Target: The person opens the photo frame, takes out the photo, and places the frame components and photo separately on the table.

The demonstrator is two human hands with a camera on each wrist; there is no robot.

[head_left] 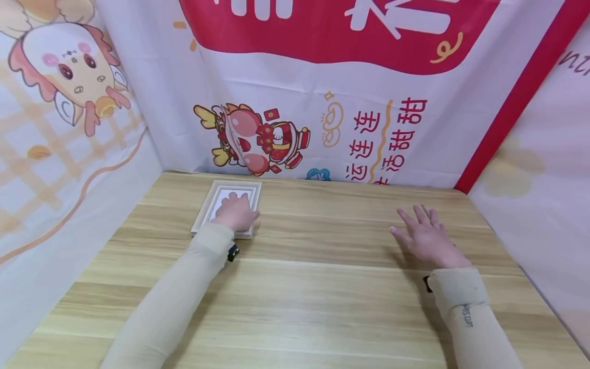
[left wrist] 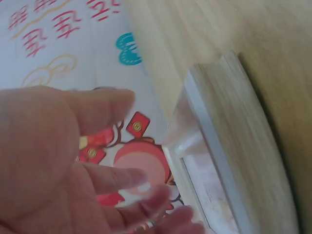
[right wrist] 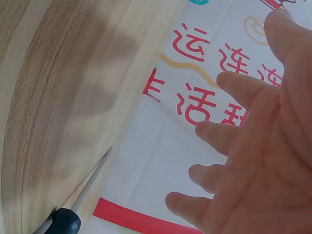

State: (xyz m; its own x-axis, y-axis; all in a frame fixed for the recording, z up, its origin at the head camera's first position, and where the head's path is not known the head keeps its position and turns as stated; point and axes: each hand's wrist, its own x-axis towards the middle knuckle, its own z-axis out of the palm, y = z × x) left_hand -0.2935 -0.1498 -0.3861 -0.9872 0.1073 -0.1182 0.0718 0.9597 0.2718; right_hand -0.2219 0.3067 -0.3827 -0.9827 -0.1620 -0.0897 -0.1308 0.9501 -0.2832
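Observation:
A pale wooden picture frame (head_left: 199,218) lies flat on the table, at the back left. Over it is my left hand (head_left: 236,212), fingers spread and loosely bent, holding nothing; the left wrist view shows the fingers (left wrist: 117,179) apart from the frame's thick edge (left wrist: 239,126). At the back right my right hand (head_left: 428,238) hovers palm down with its fingers spread. Beneath it lies a screwdriver-like tool with a black handle (right wrist: 66,222) and a thin metal shaft (right wrist: 92,178); the hand mostly hides this tool in the head view.
The wood-grain table (head_left: 295,307) ends at a printed white cloth (head_left: 299,77) with red lettering and cartoon figures behind it. More printed cloth stands along the left side (head_left: 69,169) and the right side (head_left: 548,215).

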